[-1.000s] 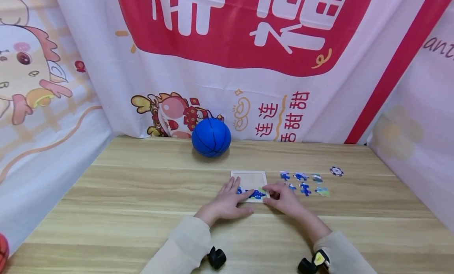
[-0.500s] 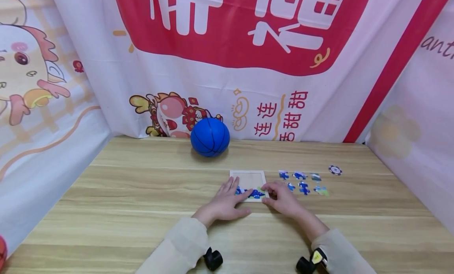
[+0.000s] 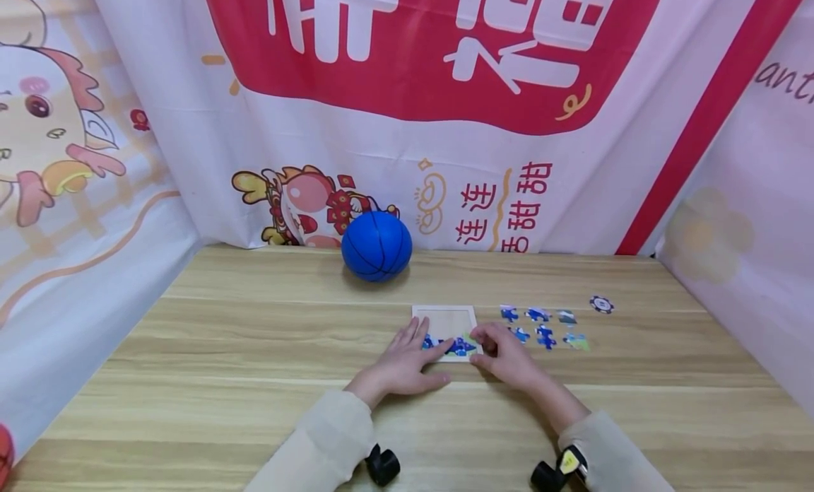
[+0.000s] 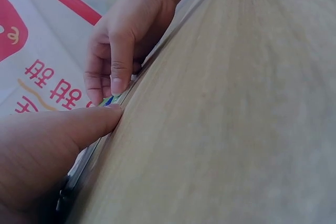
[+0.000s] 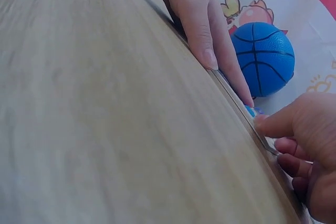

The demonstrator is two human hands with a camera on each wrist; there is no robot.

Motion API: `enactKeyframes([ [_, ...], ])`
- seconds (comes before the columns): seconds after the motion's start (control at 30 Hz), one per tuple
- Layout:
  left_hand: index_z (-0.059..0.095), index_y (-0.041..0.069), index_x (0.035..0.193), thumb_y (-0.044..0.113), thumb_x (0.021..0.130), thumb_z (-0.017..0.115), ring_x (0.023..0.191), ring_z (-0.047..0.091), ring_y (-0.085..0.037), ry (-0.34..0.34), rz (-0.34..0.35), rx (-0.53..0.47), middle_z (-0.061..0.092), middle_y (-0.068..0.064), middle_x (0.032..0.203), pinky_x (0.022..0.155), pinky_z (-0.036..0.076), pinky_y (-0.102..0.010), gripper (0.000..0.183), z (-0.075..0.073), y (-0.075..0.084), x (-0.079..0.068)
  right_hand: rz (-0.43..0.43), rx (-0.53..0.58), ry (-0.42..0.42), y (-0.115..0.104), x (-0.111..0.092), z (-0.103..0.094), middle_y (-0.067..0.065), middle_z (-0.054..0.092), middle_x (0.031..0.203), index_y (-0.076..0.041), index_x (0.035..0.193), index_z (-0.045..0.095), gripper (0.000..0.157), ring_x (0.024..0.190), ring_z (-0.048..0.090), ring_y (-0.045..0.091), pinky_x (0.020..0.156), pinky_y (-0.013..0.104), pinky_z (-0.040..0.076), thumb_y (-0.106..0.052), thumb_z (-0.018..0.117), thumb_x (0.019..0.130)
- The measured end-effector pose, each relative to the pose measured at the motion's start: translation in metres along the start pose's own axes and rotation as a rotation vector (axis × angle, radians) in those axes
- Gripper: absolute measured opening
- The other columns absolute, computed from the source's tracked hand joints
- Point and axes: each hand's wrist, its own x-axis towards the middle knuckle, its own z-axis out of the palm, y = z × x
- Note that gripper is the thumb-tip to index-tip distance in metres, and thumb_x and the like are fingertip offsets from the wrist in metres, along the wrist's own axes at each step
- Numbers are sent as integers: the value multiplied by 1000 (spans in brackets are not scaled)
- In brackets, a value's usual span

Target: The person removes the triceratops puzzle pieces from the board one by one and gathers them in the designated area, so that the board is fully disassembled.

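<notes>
Spotter: Talk me across from the left. What are the hands doing?

Operator: I have the left hand (image 3: 402,363) spread over the frame (image 3: 444,309), fingers straight, gripping nothing. I'd use it to steady the wood gently, with no sideways drag. At the frame's right edge, the right hand (image 3: 509,355) has thumb and forefinger apart and the other fingers curled. From here I can't tell whether it pinches the frame or a piece, or only presses.

Spotter: How would you do that bit well?

Operator: I judge the near row is being settled flat. I'd press straight down by the right-hand corner, then ease the fingertips off without hooking a tab; thin pieces could pop up.

Spotter: And the puzzle itself?

Operator: Left to right: the frame is pale and squarish, flat on the table (image 3: 191,379), its far part showing bare wood-coloured backing. Inside, along the near side, the set pieces (image 3: 462,347) show deep blue, with green at the right; my hands hide some. Right of the frame, six loose pieces (image 3: 545,336) lie in two rows of three, mostly blue, the near right one light green.
</notes>
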Motion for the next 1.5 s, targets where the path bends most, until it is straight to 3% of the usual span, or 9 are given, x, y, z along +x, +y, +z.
enactKeyframes([
  [0.33, 27, 31, 135, 53, 83, 42, 127, -10, -28, -1, -2, 5, -1, -16, 142, 100, 0, -43, 59, -2, 3, 0, 17, 77, 10, 3, 0, -1, 0, 53, 83, -8, 99, 55, 29, 74, 49, 16, 67, 30, 42, -2, 66, 72],
  [0.77, 27, 32, 135, 54, 83, 41, 127, -10, -28, 3, -11, 2, -2, -15, 142, 100, 0, -43, 59, -1, 2, -1, 72, 58, -23, 4, 3, -2, -1, 54, 83, -11, 104, 58, 32, 73, 47, 15, 66, 29, 41, -8, 66, 74],
  [1.13, 27, 30, 135, 52, 83, 43, 127, -9, -28, 6, -13, -5, -1, -16, 142, 100, 1, -43, 59, -3, 4, -2, 83, 36, -16, -1, 3, -4, -1, 54, 79, -6, 103, 59, 31, 71, 48, 15, 64, 29, 42, -6, 66, 73],
  [1.5, 28, 30, 135, 52, 83, 43, 127, -8, -28, 0, -13, -3, -1, -16, 142, 100, 1, -43, 58, -4, 5, -3, 49, 94, 4, -5, 3, -30, 4, 55, 80, -2, 108, 58, 32, 72, 48, 18, 61, 30, 43, -5, 63, 76],
])
